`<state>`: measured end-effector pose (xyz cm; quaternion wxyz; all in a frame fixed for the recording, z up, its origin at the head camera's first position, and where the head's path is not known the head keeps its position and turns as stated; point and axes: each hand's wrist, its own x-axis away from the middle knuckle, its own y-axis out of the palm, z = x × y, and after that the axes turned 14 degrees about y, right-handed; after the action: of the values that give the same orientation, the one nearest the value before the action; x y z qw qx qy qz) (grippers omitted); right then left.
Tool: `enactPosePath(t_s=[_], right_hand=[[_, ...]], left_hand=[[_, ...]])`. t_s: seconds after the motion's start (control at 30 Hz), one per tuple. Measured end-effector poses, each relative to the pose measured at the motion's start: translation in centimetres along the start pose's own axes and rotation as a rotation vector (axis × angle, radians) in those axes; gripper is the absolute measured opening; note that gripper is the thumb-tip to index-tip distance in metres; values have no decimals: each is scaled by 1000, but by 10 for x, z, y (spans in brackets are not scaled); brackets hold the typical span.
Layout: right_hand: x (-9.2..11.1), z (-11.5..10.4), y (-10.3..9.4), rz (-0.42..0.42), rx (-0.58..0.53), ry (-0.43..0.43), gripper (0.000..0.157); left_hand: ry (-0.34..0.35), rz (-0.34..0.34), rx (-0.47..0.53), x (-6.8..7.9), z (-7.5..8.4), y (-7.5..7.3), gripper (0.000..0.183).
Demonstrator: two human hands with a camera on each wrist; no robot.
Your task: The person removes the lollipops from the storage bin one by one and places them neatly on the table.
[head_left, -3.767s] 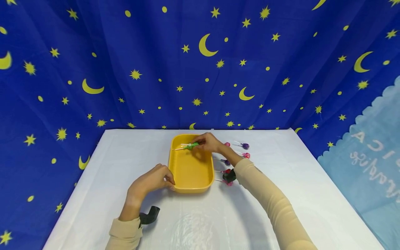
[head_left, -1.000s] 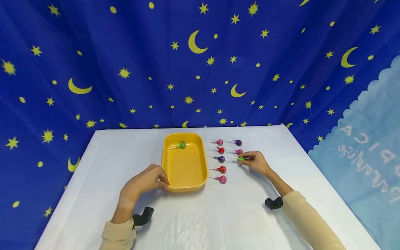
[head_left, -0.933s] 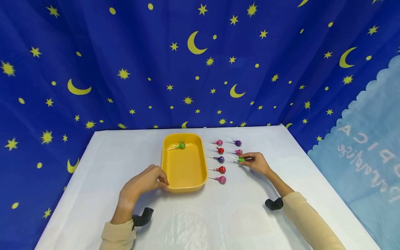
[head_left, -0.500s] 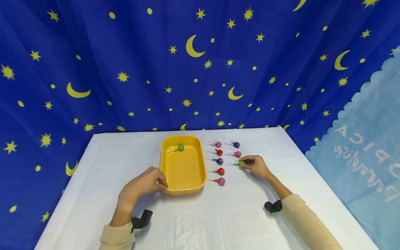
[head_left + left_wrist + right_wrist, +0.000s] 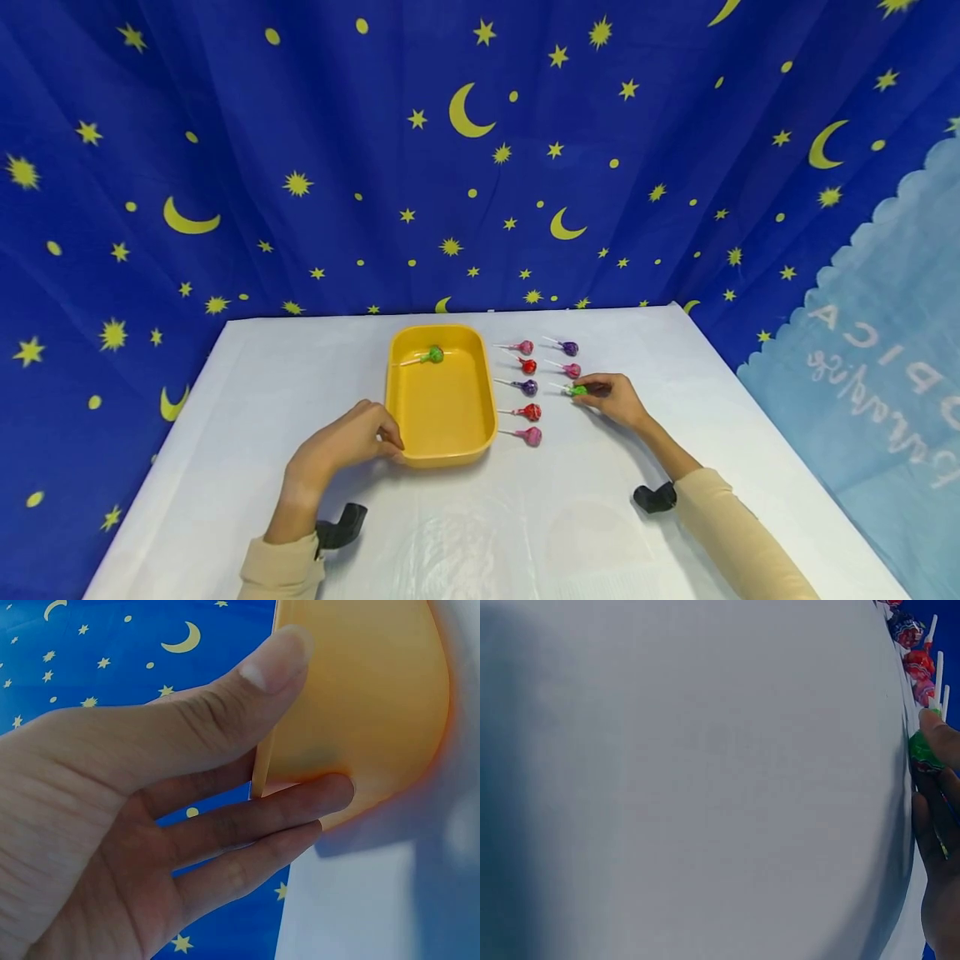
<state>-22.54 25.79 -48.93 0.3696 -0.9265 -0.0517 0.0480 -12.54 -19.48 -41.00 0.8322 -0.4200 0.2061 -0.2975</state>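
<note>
My left hand (image 5: 350,433) grips the near left corner of a yellow plastic tray (image 5: 444,459). In the left wrist view, the thumb lies on one side of the tray wall (image 5: 375,690) and fingers on the other. Inside the tray, toward its far end, lies a green lollipop (image 5: 436,355). To the right, my right hand (image 5: 617,401) pinches another green lollipop (image 5: 577,390) by its wrapped head, low at the table, its stick toward the tray. The right wrist view shows this green head (image 5: 924,753) at the fingertips, partly covered by them.
Beside the tray runs a column of several lollipops, including a purple one (image 5: 529,387) and a near pink one (image 5: 533,437). A second column holds a purple lollipop (image 5: 570,348) and a pink one (image 5: 572,371). Behind the white table (image 5: 600,533) hangs a blue curtain (image 5: 337,125).
My right hand has left the tray and moved right with a green lollipop, now lowered below the second column's pink one. Over the last half second it barely moves. My left hand stays on the tray.
</note>
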Motion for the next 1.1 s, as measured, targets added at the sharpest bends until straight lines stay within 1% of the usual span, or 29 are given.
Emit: enactPosePath(t_s=[0.1, 0.2, 0.33, 0.47, 0.53, 0.63, 0.77, 0.8, 0.93, 1.03, 1.1], right_hand=[[-1, 7, 0, 5, -23, 4, 28], [-2, 8, -2, -6, -44, 2, 29], [-2, 9, -4, -19, -50, 18, 29], [-2, 10, -3, -14, -49, 40, 29], [0, 7, -3, -17, -58, 38, 29], [6, -6, -5, -32, -67, 11, 28], [15, -23, -10, -46, -73, 2, 29], [16, -24, -10, -44, -72, 6, 29], [18, -27, -11, -29, -67, -3, 28], [15, -26, -12, -21, -85, -7, 28], [13, -25, -13, -20, -107, -11, 28]], left_hand=[[12, 0, 11, 0, -1, 1, 7], [19, 3, 26, 0, -1, 1, 6], [7, 1, 32, 0, -1, 2, 6], [0, 1, 29, -1, 0, 2, 6], [0, 1, 25, -1, 0, 1, 6], [-11, 0, 16, 0, -1, 1, 7], [-5, 0, 13, 1, -2, 3, 8], [4, -1, 16, 1, -2, 3, 7], [6, -5, 24, 2, -3, 4, 8], [3, 2, 19, 1, -2, 3, 8], [12, 8, 16, 1, -2, 2, 7]])
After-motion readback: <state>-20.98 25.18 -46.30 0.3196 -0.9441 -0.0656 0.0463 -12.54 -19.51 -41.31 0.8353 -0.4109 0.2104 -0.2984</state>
